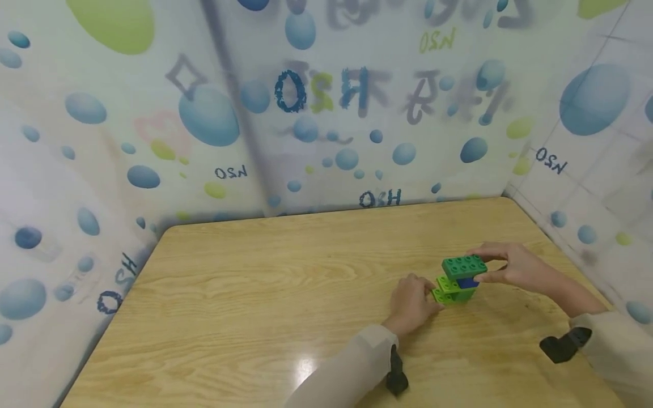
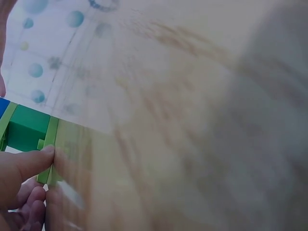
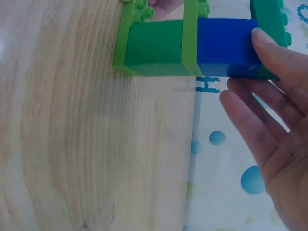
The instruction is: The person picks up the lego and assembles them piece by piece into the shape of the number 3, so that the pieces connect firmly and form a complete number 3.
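Note:
A stack of toy building bricks stands on the table's right part. From the bottom it has a lime plate point(image 3: 121, 53), a green brick point(image 3: 154, 45), a second lime plate point(image 3: 190, 43), a blue brick point(image 3: 224, 45) and a dark green studded brick point(image 1: 464, 266) on top. The lime plates and the top brick jut out to the left. My left hand point(image 1: 410, 303) pinches the bottom lime plate at its left end, thumb over it and fingers beneath. With thumb and fingers, my right hand point(image 1: 517, 267) grips the upper right end, at the dark green and blue bricks.
The stack stands on a wooden table point(image 1: 245, 294). Behind it hangs a pale cloth point(image 1: 326, 130) printed with blue and green bubbles, and more cloth point(image 1: 612, 187) borders the right side. A black device point(image 1: 565, 344) sits at the right sleeve, another point(image 1: 396, 374) at the left.

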A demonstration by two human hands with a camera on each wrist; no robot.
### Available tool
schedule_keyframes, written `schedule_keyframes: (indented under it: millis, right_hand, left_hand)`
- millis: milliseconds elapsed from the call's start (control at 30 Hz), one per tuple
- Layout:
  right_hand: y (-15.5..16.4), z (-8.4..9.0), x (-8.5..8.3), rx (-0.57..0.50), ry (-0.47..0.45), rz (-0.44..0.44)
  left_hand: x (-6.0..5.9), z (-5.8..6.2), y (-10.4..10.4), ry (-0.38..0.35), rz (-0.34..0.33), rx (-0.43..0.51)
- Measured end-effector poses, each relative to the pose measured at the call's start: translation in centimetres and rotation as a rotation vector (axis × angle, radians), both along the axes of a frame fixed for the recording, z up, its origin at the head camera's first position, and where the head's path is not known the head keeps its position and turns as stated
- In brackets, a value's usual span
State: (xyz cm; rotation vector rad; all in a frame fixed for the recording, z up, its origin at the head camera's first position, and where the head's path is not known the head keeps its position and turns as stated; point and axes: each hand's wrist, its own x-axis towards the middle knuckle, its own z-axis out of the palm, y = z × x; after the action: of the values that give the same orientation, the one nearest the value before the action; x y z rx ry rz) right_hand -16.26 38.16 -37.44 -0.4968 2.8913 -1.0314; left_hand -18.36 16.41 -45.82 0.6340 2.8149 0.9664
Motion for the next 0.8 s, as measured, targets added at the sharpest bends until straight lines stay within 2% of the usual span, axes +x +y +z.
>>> schedule_keyframes:
  millis: [200, 300, 433, 533, 667, 800]
  right_hand:
    - [0.3, -0.5, 0.1, -0.059, -0.011, -0.001]
    - [0.5, -1.0, 0.1, -0.127, -0.019, 0.006]
    - [0.8, -1.7, -0.1, -0.216, -0.027, 0.053]
    - [1.0, -2.5, -0.2, -0.231, -0.010, 0.087]
    - [1.4, -3.7, 0.2, -0.285, -0.080, 0.084]
    - [1.6, -4.7, 0.5, -0.317, -0.153, 0.027]
  left_hand:
    - [-0.1, -0.1, -0.2, 0.012, -0.025, -0.006]
    - [-0.2, -0.2, -0.1, 0.008, -0.036, -0.006]
    - [-0.3, -0.2, 0.0, -0.014, -0.039, 0.004]
    - [-0.3, 0.0, 0.0, -0.031, -0.044, 0.019]
    - [-0.2, 0.3, -0.2, -0.054, -0.057, 0.070]
    - [-0.1, 0.9, -0.4, -0.051, -0.060, 0.131]
